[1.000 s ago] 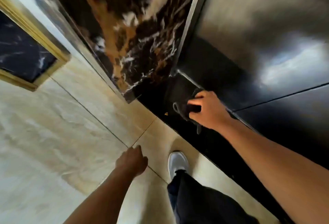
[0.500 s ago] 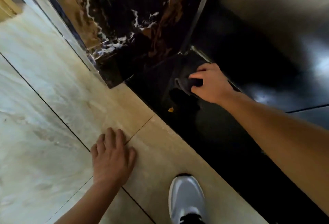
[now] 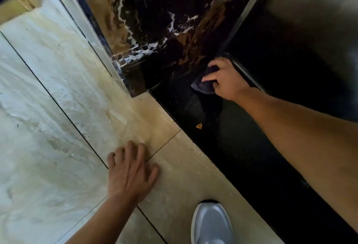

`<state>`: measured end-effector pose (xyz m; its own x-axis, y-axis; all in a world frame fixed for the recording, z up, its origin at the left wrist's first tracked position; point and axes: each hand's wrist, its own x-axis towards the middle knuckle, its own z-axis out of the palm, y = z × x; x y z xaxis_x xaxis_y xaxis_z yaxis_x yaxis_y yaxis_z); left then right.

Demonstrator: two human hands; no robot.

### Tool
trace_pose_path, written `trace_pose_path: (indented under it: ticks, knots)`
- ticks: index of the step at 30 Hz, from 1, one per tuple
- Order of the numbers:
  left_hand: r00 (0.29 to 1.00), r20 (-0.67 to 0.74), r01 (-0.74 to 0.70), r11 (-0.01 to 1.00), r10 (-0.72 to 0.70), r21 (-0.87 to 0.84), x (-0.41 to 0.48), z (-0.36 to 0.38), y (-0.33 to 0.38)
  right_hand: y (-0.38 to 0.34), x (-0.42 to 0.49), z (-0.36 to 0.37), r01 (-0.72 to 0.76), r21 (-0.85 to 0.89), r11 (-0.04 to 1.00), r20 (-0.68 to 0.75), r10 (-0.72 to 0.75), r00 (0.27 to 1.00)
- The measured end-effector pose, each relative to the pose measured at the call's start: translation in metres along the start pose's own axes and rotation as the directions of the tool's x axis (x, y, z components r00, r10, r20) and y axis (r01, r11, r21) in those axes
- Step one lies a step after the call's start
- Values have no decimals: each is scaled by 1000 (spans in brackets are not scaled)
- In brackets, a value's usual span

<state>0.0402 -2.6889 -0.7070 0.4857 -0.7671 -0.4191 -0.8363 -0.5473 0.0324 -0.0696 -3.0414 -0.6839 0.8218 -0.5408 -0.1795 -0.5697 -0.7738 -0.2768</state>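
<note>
My right hand (image 3: pixel 225 79) grips a dark cloth (image 3: pixel 203 85) and holds it low against the corner where the black veined marble wall panel (image 3: pixel 164 30) meets the metal frame (image 3: pixel 246 11) of a steel door. The cloth is bunched under my fingers and partly hidden by them. My left hand (image 3: pixel 129 174) rests on the beige floor tile (image 3: pixel 58 108), its fingers spread and slightly bent over a tile joint.
A glossy black floor strip (image 3: pixel 232 146) runs along the door, with a small orange speck (image 3: pixel 199 126) on it. The brushed steel door (image 3: pixel 310 20) fills the upper right. My grey shoe (image 3: pixel 211 224) stands at the bottom edge.
My left hand has come down from a raised fist onto the floor tile. The view has dropped closer to the floor. My right hand with the cloth has shifted up into the corner.
</note>
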Motion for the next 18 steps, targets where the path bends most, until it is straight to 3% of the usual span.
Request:
trace_pose_path:
  ticks: [2,3,6,10,12,15,18]
  knots:
    - [999,-37,24,1000,-24,3,11,-6,-3,6,-2,-3,89,-12,996,96,-88,992]
    - [996,-58,62,998,-62,-11,19,-10,-3,9,-2,-3,67,-9,998,59,-66,996]
    - [984,-52,167,984,-170,-62,36,-16,-1,8,-6,3,-177,83,981,-139,187,972]
    - [979,-23,197,972,-201,-127,36,-10,4,-17,-3,24,-491,277,826,8,509,861]
    - [981,-10,189,971,-192,-147,32,-5,4,-24,-2,33,-518,148,842,14,522,853]
    - [982,-26,179,965,-187,-190,28,-4,1,-28,-7,41,-417,-115,902,-61,413,909]
    - [982,-40,171,961,-184,-217,22,0,-1,-30,-6,46,-418,-60,906,63,422,905]
